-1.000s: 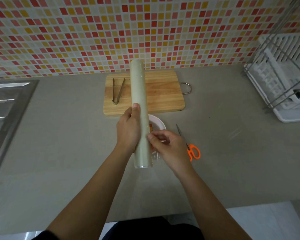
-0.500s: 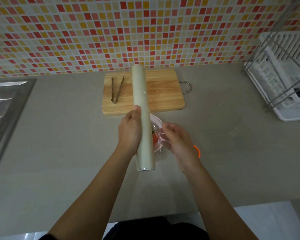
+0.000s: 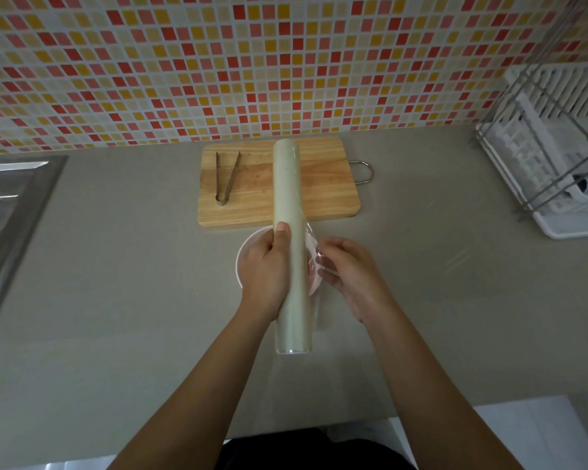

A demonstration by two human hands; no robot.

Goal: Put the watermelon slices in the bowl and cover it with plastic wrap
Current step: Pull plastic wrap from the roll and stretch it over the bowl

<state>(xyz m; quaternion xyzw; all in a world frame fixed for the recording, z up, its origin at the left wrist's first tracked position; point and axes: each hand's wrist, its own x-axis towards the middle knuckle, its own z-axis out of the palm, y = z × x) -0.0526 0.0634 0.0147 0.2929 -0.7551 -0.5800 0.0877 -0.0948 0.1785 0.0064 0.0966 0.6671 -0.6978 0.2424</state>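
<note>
1 plastic wrap roll gripped in left hand, right hand pinching its loose film, 1 white bowl beneath, 1 cutting board, 1 tongs

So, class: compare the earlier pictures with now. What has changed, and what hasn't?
The right hand has drawn a flap of film rightward off the roll and now hides the scissors. The left hand still grips the roll. Bowl, board and tongs haven't moved.
</note>
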